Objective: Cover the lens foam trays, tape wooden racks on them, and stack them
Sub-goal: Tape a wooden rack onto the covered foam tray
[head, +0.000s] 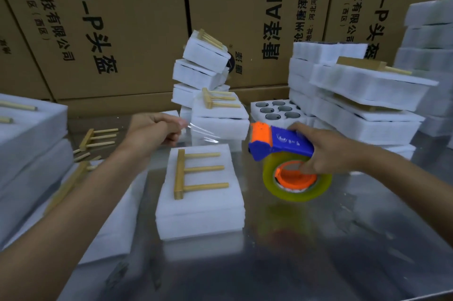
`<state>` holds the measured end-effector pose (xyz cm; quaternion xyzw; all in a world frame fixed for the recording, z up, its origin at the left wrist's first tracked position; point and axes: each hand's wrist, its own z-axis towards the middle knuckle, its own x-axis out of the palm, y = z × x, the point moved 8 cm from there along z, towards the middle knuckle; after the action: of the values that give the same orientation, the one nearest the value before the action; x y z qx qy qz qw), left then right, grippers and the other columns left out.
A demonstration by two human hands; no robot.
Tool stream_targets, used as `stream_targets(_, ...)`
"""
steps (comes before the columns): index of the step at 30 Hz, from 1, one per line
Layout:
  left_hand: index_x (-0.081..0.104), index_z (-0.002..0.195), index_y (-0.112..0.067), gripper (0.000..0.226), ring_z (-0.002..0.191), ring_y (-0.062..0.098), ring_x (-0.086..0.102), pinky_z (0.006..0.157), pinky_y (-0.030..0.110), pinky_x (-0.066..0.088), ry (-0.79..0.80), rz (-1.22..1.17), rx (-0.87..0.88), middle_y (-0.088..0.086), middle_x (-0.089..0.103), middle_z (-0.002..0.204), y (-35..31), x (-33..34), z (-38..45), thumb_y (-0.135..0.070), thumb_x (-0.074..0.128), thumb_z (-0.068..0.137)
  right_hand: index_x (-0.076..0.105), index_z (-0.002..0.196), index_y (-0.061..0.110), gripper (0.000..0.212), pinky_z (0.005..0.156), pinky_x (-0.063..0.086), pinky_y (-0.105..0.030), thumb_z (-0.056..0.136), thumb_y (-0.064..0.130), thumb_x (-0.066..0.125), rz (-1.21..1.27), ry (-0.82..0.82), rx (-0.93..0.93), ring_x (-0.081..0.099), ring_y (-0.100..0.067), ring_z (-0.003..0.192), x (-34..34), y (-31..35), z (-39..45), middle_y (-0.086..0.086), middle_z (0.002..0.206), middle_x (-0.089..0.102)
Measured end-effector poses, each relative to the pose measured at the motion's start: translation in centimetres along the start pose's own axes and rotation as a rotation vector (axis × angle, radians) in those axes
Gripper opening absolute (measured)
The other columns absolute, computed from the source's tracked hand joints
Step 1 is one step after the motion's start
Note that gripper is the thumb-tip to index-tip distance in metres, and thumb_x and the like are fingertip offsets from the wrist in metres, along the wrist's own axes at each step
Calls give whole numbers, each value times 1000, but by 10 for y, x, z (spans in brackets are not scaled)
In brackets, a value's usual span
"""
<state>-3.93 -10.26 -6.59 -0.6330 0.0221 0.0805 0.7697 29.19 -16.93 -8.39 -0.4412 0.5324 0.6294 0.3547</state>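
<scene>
A covered white foam tray point(199, 210) lies on the metal table in front of me, with a wooden rack point(193, 173) resting flat on its lid. My left hand point(153, 129) pinches the free end of a clear tape strip point(199, 130) above the tray's far edge. The strip runs right to a blue and orange tape dispenser point(282, 145) that my right hand point(323, 147) grips by its handle, just right of the tray. The yellowish tape roll point(297, 178) hangs under the dispenser.
Stacks of taped foam trays with racks stand behind point(208, 72), at the right point(367, 102) and at the left point(27, 143). An uncovered tray with lenses point(275, 109) lies behind the dispenser. Loose racks point(95, 139) lie at the left. Cardboard boxes point(122, 26) wall the back.
</scene>
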Motion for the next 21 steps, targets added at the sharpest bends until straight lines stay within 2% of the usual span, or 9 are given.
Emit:
stream_targets(2,77,78,-10,4,46,5,57,48,16,51,-51,-17,12,3,67,59,-16,-20,8,-7,76,81,27,124,54,80,64,45,-21,62,52,78,1,-56,-59,59,-5,86,-25,20,9,21,101,52)
stream_targets(5,78,77,-10,6,51,9,58,49,18,51,-88,-46,-7,6,69,63,-25,-49,17,-6,75,81,30,124,56,82,62,48,-20,69,32,86,-32,-124,-159,58,-5,88,-51,44,19,24,104,52)
stream_targets(8,76,80,-8,3,58,13,58,52,21,52,-65,-37,-24,10,69,69,-17,-62,17,-5,75,81,28,122,58,83,58,46,-13,72,27,86,-29,-95,-195,58,-4,90,-47,55,28,27,104,49)
stream_targets(11,76,79,-10,2,49,6,58,49,16,52,-128,-10,-33,2,69,58,-4,-82,14,-8,77,79,31,125,55,82,69,53,-20,71,29,86,3,-52,-231,59,-5,96,-30,51,35,26,110,51)
stream_targets(14,76,80,-13,2,44,2,58,48,14,53,-269,121,-20,-3,68,55,11,-127,11,-14,78,80,28,127,59,84,69,48,-18,66,39,82,-29,-31,-204,55,-1,100,-18,24,30,31,113,47)
stream_targets(18,75,87,-7,4,44,1,57,46,11,50,-161,236,-96,-4,66,54,40,-135,3,-10,73,84,29,118,63,81,76,43,-22,62,37,81,-139,-19,-148,50,1,101,-13,-13,19,28,115,44)
stream_targets(21,75,91,-4,8,44,0,55,47,13,51,-170,239,-68,4,65,61,42,-122,4,-9,73,85,30,113,71,81,76,44,-26,53,41,74,-98,-40,-132,51,3,101,-9,-21,17,27,111,48)
